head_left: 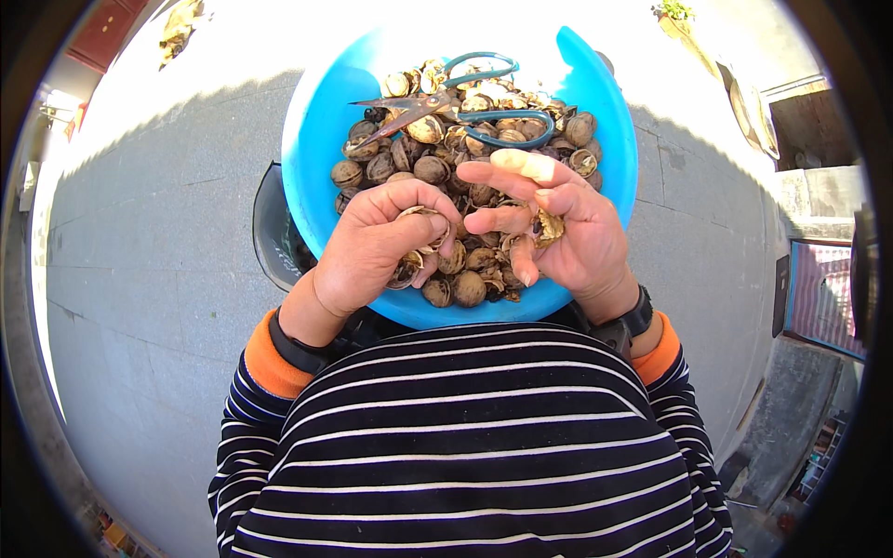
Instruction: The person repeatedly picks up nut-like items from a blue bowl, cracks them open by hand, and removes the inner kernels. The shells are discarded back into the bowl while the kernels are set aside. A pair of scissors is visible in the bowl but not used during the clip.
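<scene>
Blue plastic basin (321, 130) is holding walnut shells (465, 153) and teal-handled scissors (465, 93) lying at the far side; left hand (377, 242) is gripping a shell half (423, 216), right hand (558, 228) is pinching a walnut kernel piece (547, 226) over the near side.

one head camera, looking straight down

the single fisheye view sits on the person's head and faces down over the striped chest, close above the blue basin (316, 139) held in front of the body. the paved ground bends toward the round rim. no second view shares the scene.
</scene>
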The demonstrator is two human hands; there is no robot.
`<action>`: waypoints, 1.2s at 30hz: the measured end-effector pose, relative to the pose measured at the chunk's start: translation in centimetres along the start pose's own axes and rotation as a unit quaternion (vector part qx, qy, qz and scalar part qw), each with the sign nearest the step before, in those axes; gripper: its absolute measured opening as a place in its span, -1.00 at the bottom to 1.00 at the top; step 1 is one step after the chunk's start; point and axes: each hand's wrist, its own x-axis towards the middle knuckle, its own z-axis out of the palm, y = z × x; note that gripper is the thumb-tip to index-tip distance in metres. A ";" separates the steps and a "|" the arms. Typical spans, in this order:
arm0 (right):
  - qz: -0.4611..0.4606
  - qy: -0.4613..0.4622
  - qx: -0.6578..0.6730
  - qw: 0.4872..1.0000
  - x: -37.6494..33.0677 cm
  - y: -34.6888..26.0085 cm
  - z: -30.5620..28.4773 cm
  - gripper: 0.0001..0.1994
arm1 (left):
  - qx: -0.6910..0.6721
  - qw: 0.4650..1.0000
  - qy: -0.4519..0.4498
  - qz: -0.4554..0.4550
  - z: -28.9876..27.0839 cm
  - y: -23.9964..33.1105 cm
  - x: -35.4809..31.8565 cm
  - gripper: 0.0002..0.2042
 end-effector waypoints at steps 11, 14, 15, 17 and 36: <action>0.004 0.044 -0.190 0.981 0.0 -0.5 0.7 -0.58 | 0.013 1.000 -0.006 -0.005 -0.1 0.1 0.1 -0.87; -0.025 0.078 -0.239 0.968 -0.4 -1.4 0.7 -0.65 | 0.010 1.000 0.000 0.002 -0.1 0.0 0.1 -0.88; -0.047 0.065 -0.251 0.965 -0.6 -2.1 0.7 -0.68 | 0.002 1.000 0.007 0.007 -0.1 0.0 0.0 -0.88; -0.094 0.054 -0.254 0.961 -1.8 -3.6 0.8 -0.73 | -0.013 1.000 0.013 0.014 -0.1 -0.1 0.1 -0.90; 0.190 0.442 -0.263 0.836 -22.7 2.9 -18.3 -0.82 | 0.049 0.998 0.036 0.029 0.4 -0.1 0.2 -0.89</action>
